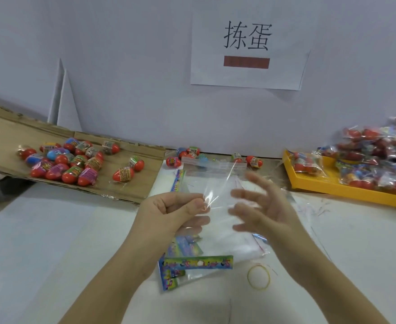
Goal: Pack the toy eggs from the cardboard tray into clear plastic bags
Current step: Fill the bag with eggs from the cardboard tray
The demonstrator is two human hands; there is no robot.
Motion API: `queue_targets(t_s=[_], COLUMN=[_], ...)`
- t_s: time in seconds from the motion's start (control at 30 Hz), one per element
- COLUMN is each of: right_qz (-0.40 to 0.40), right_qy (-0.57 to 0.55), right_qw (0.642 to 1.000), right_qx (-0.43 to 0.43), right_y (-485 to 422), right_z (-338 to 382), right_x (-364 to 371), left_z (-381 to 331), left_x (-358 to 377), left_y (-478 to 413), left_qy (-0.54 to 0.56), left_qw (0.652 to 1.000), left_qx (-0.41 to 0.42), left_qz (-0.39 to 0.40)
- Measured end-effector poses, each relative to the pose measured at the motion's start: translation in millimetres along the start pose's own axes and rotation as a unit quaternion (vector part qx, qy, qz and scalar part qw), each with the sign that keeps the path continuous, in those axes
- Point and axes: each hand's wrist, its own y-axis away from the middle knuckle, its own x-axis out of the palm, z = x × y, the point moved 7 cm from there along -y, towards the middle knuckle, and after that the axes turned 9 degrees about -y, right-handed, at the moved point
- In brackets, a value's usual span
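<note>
A clear plastic bag [212, 178] hangs upright above the table's middle, pinched at its edge by my left hand [173, 210] between thumb and fingers. My right hand [261, 206] is beside the bag with fingers spread and blurred; whether it touches the film is unclear. Several red and blue toy eggs [75, 162] lie on the flat cardboard tray [3, 136] at the left. A few more loose eggs [254, 160] lie along the wall behind the bag.
A stack of empty bags with colourful header cards [198, 263] lies under my hands. A yellow rubber band [259, 277] lies to its right. A yellow tray [332, 185] at the right holds packed bags of eggs [379, 157]. A paper sign [247, 43] hangs on the wall.
</note>
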Motion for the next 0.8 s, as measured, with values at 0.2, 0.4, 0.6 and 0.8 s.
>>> queue_targets(t_s=[0.2,0.4,0.6,0.8], right_qz=[-0.109,0.214,0.023,0.201], right_qy=[0.028,0.264,0.094,0.457], right_qw=[0.992,0.932,0.992,0.860], right_qx=[-0.057,-0.123,-0.083,-0.107], right_y=[-8,-20,-128,-190], right_z=[9,35,41,-24], right_x=[14,98,84,157], left_z=[-16,-16,-5,-1], left_x=[-19,-10,-62,-62], left_y=[16,15,9,5], left_qy=[-0.099,0.066,0.195,0.184], left_qw=[0.973,0.989,0.931,0.933], left_qx=[0.039,0.027,-0.004,-0.002], left_qz=[-0.203,-0.132,-0.310,-0.308])
